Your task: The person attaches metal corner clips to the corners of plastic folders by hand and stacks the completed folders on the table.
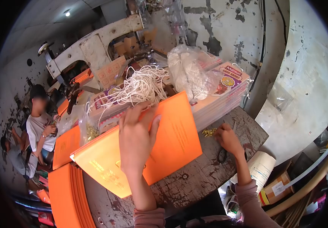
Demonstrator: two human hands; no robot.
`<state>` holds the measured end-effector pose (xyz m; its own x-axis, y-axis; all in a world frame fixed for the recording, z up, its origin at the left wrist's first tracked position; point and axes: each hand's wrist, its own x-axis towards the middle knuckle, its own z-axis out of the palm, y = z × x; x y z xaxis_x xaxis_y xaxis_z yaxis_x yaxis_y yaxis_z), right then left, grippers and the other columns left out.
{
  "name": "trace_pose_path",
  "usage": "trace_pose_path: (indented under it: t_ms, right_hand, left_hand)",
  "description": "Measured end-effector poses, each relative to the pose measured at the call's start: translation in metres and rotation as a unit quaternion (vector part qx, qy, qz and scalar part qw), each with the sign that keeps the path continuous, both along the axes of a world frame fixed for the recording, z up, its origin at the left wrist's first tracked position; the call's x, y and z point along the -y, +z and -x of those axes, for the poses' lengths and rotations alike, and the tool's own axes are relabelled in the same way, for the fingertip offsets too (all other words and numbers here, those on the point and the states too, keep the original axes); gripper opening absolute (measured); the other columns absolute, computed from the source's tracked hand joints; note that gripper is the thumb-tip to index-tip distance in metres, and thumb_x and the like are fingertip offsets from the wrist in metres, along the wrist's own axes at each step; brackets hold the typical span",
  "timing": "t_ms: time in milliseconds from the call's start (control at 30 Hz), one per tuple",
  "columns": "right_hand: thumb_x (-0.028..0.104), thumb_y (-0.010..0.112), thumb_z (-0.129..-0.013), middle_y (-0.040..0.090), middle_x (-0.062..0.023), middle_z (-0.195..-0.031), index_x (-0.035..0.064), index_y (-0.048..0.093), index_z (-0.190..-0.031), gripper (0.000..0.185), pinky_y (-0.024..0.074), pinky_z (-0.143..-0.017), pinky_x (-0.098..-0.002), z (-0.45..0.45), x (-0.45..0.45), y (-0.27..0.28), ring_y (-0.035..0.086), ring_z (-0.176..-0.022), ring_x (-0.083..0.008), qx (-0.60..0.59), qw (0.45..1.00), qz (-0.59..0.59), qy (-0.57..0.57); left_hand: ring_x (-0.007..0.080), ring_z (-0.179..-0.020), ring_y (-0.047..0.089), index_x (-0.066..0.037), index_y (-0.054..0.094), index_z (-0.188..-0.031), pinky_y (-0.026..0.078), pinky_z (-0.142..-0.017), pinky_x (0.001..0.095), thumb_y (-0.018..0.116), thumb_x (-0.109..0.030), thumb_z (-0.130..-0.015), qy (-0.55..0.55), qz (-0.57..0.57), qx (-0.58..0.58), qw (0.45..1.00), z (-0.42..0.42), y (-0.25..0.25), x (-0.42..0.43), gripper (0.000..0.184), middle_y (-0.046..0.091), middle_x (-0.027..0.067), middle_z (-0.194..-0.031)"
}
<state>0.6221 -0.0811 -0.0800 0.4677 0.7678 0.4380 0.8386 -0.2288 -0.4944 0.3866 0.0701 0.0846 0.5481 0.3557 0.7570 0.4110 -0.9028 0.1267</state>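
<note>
My left hand [135, 140] grips the upper edge of an orange folder [173, 131] with printed text, its thumb lying on the front. The folder stands tilted on the worn table. My right hand [229, 140] is closed, fingers curled down to the tabletop beside a small pile of gold metal fasteners [209, 132]. What sits between its fingertips, if anything, is too small to make out. Black-handled scissors [222, 155] lie just below that hand, partly covered by it. Behind the folder rests a tangle of white cord [145, 85].
A stack of orange folders [63, 195] stands at the left front. Printed sheets [221, 98] are piled at the back right, with a plastic bag of cord [190, 74] on top. A large press [91, 49] stands behind. Two people, one in a white shirt [40, 133], are at left.
</note>
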Motion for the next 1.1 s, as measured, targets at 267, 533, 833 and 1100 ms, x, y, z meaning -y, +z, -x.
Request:
trace_pose_path:
  t_ms: [267,533,833,1100]
  right_hand:
    - [-0.003,0.059,-0.07,0.058,-0.0149,-0.076,0.0003,0.062,-0.077,0.008,0.0464,-0.067,-0.039,0.009,-0.015,0.053,0.059,-0.073,-0.0339,-0.055,0.994,0.009,0.095]
    - [-0.004,0.058,-0.07,0.06,-0.0147,-0.082,0.0012,0.064,-0.081,0.014,0.047,-0.07,-0.0388,0.005,0.0,0.035,0.059,-0.08,-0.0329,-0.03,0.993,0.085,0.077]
    - [-0.004,0.059,-0.071,0.06,-0.0136,-0.087,0.0011,0.06,-0.081,0.011,0.0459,-0.072,-0.0382,0.017,0.003,0.019,0.058,-0.083,-0.0333,-0.075,0.991,0.077,0.081]
    - [-0.004,0.055,-0.082,0.061,-0.0079,-0.09,-0.0007,0.057,-0.095,0.013,0.0484,-0.073,-0.0254,0.026,-0.021,0.147,0.061,-0.084,-0.0145,-0.188,0.954,-0.133,0.191]
  left_hand:
    - [0.0237,-0.091,0.057,-0.005,0.065,-0.092,0.043,-0.083,0.0376,0.065,-0.011,-0.077,-0.023,-0.035,-0.015,0.999,-0.01,0.0,0.009,0.016,0.059,0.0059,-0.102]
    - [0.026,-0.084,0.059,-0.002,0.065,-0.098,0.047,-0.073,0.0357,0.064,-0.008,-0.078,-0.013,0.007,0.008,1.0,-0.004,-0.001,-0.013,0.021,0.059,0.0091,-0.097]
    - [0.022,-0.083,0.056,-0.005,0.067,-0.097,0.043,-0.074,0.0341,0.065,-0.012,-0.078,-0.012,-0.028,0.013,0.999,-0.012,-0.002,-0.007,0.021,0.058,0.0057,-0.09]
    - [0.0184,-0.078,0.054,-0.008,0.067,-0.088,0.039,-0.071,0.0342,0.067,-0.014,-0.076,0.012,-0.093,0.009,0.996,-0.01,0.0,-0.004,0.013,0.058,0.0011,-0.083]
